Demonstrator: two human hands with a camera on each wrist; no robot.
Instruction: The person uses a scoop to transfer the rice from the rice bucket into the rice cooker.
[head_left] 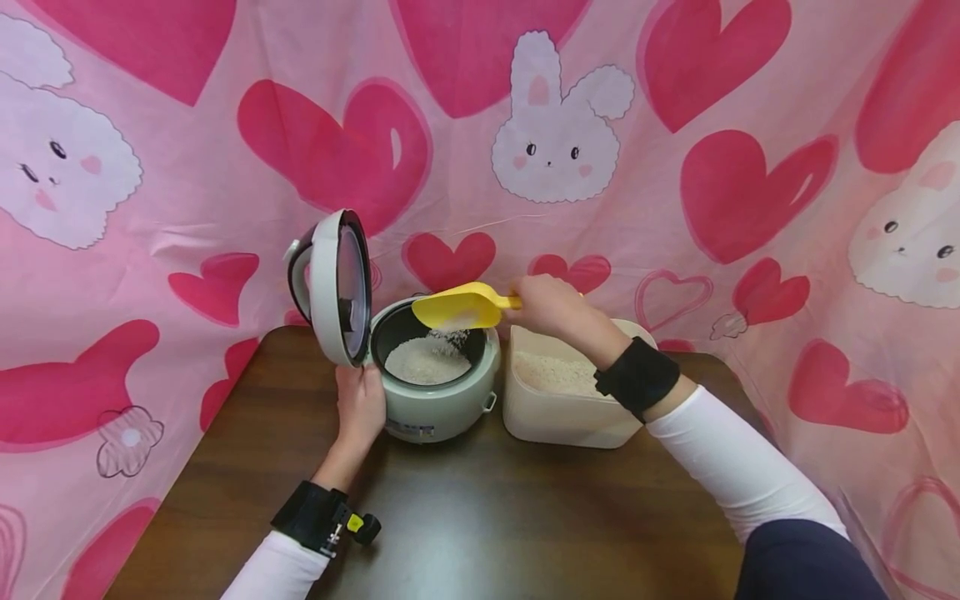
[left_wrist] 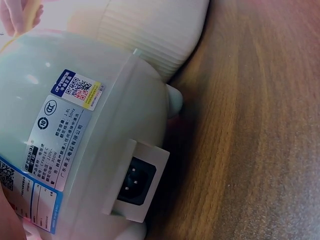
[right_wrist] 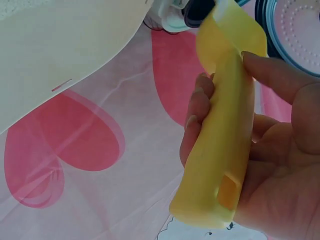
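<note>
A pale green rice cooker [head_left: 431,412] stands on the table with its lid [head_left: 325,292] raised to the left. White rice [head_left: 427,361] lies in the dark inner pot. Above the pot, my right hand [head_left: 551,307] grips the handle of a yellow scoop [head_left: 459,305], and grains fall from its tilted bowl. The right wrist view shows fingers and thumb around the scoop handle [right_wrist: 220,150]. My left hand [head_left: 360,407] rests against the cooker's left side, below the raised lid. In the left wrist view the cooker's labels [left_wrist: 60,140] and power socket [left_wrist: 137,180] face the camera.
Right beside the cooker stands a cream-coloured bin [head_left: 570,421] holding more rice [head_left: 555,373]. Behind the brown wooden table [head_left: 480,517] hangs a pink cloth [head_left: 465,183] with hearts and rabbits. The raised lid stands close to the cloth.
</note>
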